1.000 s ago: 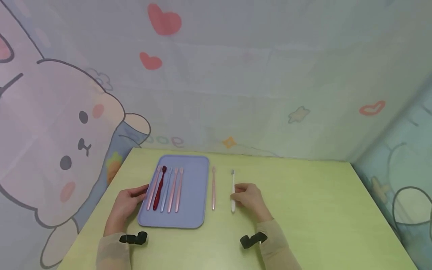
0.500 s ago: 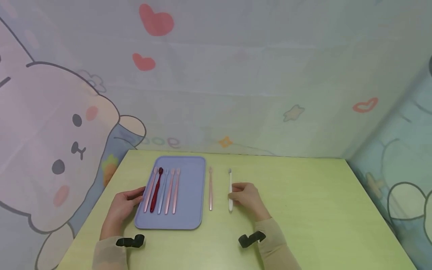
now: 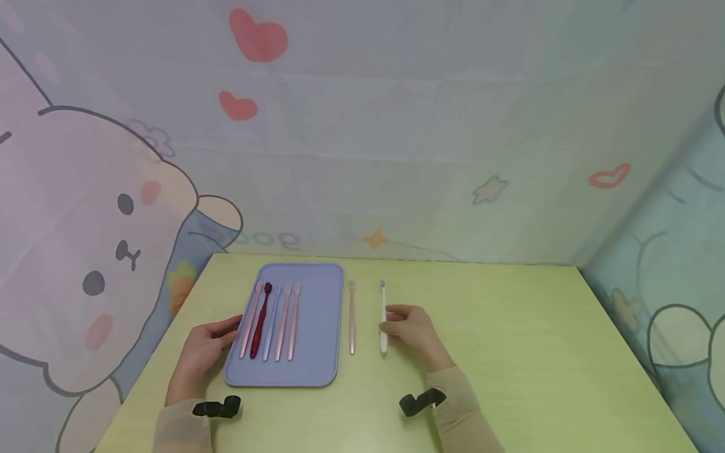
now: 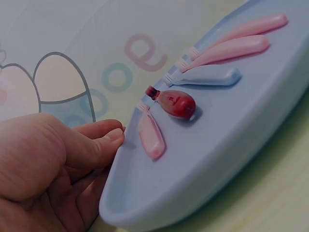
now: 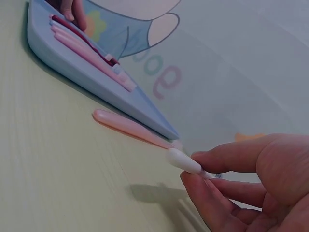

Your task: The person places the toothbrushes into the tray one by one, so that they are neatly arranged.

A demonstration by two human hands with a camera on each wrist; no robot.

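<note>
A white toothbrush is pinched between the thumb and fingers of my right hand. In the right wrist view its white handle is raised off the table, with a shadow below. A pink toothbrush lies on the table between it and the blue tray. My left hand holds the tray's left rim, thumb at the edge. On the tray, side by side, lie a dark red toothbrush, a light blue toothbrush and several pink toothbrushes, all heads toward the back.
The light green table ends at a cloth backdrop with a cartoon rabbit and hearts. Black wrist cameras sit on both sleeves. The tray's right half is bare beside the toothbrushes.
The right hand has lifted the white toothbrush slightly and shifted it a little left toward the pink one. The left hand stays at the tray's rim; the head view has drifted slightly.
</note>
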